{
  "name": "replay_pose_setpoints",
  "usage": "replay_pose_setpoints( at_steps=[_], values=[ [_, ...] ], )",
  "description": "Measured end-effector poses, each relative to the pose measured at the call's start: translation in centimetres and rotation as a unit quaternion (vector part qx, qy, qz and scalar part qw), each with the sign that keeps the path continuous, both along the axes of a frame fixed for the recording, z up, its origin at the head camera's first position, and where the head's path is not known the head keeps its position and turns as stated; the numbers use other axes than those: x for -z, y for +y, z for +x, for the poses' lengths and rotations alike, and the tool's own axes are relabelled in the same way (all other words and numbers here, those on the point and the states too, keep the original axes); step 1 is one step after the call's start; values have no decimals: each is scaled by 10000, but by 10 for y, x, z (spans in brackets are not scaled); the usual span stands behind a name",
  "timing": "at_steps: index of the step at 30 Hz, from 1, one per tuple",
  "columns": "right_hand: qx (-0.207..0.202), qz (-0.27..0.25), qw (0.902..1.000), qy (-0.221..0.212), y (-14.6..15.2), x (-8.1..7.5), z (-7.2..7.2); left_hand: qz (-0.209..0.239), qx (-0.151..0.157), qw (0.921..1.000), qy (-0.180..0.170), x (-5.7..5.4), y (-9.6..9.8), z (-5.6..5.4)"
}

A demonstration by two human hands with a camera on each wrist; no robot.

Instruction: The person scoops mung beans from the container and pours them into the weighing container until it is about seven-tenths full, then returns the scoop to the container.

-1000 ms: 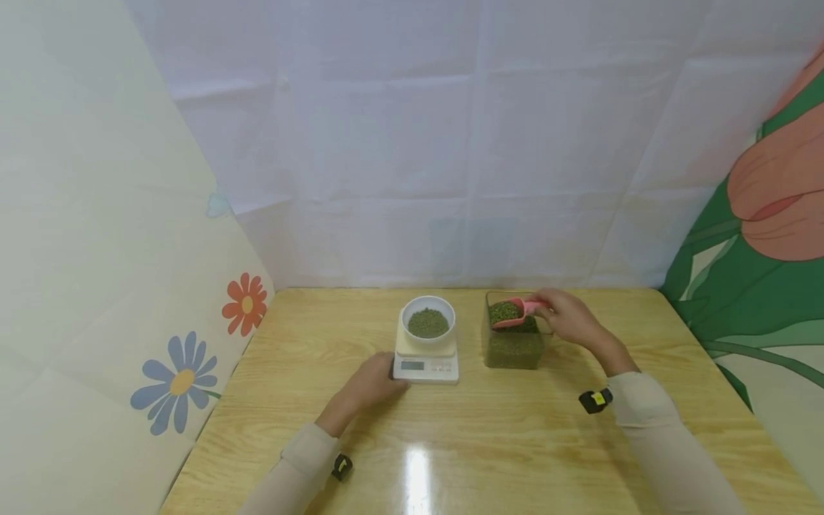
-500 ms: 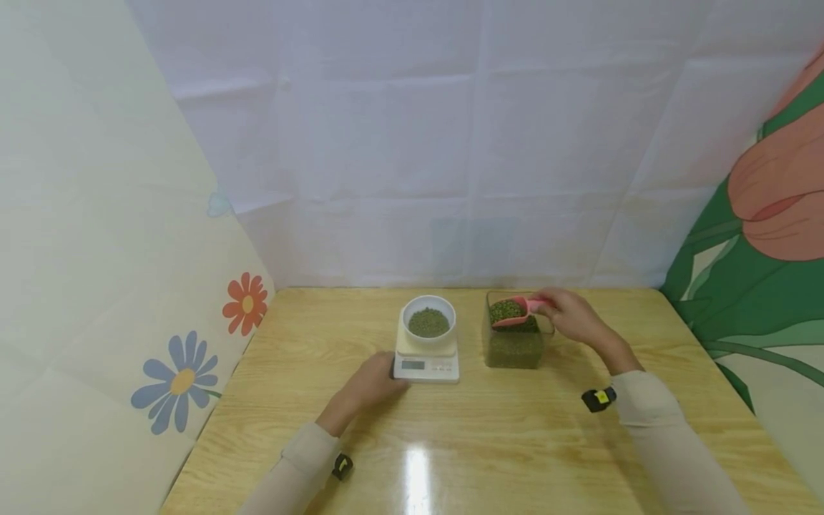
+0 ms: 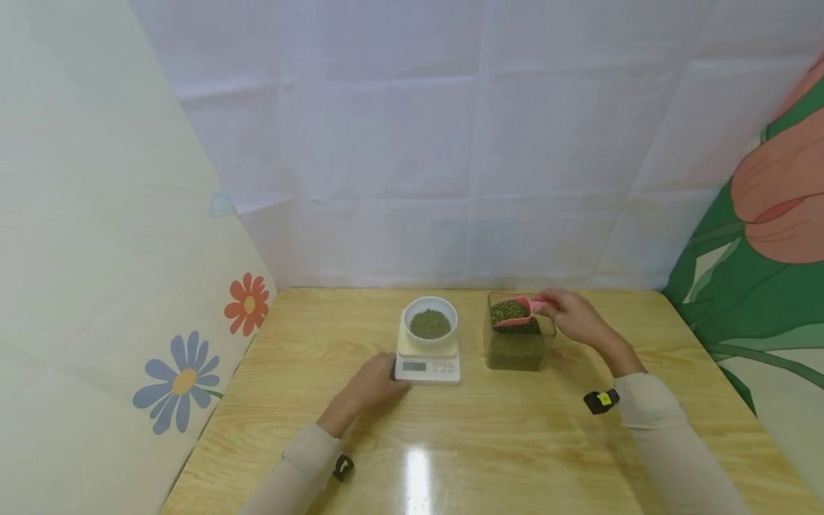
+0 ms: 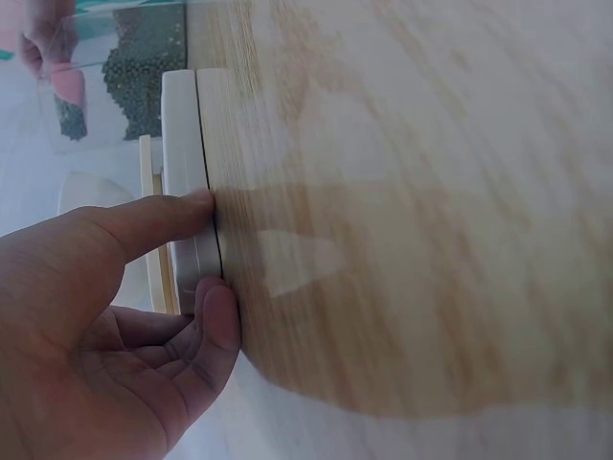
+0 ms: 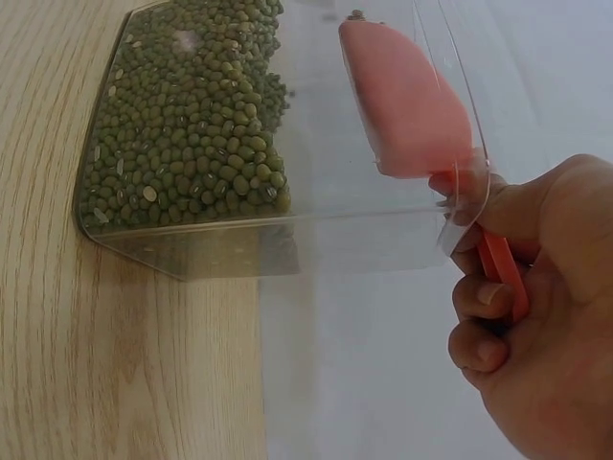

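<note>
A white bowl [image 3: 430,320] of green mung beans sits on a small white kitchen scale [image 3: 428,363] at the table's middle. My left hand [image 3: 375,383] holds the scale's left front corner, thumb and finger against its edge [image 4: 196,240]. To the right stands a clear container [image 3: 515,343] partly filled with mung beans [image 5: 192,125]. My right hand [image 3: 569,315] grips the handle of a pink scoop [image 3: 513,313], heaped with beans and held over the container's open top. The right wrist view shows the scoop [image 5: 407,101] through the clear wall.
The wooden table [image 3: 489,443] is boxed in by a white cloth at the back, a flower-printed panel [image 3: 187,357] on the left and a green and pink printed panel [image 3: 759,286] on the right. Bare tabletop lies in front of the scale.
The scoop and my right hand have barely shifted, staying over the container. My left hand has kept its hold on the scale.
</note>
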State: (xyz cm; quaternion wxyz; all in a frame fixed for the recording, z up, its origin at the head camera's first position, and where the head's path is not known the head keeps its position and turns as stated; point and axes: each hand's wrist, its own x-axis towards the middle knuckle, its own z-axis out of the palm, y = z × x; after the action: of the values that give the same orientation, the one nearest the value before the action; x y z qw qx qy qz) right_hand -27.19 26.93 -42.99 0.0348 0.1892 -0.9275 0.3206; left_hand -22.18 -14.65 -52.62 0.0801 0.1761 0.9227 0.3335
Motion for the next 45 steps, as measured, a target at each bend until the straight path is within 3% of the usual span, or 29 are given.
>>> replay_pose_setpoints(
  at_steps=[45],
  values=[
    [107, -242, 9995, -177, 9, -4, 3, 92, 62, 9999, 18, 2, 0, -1]
  ],
)
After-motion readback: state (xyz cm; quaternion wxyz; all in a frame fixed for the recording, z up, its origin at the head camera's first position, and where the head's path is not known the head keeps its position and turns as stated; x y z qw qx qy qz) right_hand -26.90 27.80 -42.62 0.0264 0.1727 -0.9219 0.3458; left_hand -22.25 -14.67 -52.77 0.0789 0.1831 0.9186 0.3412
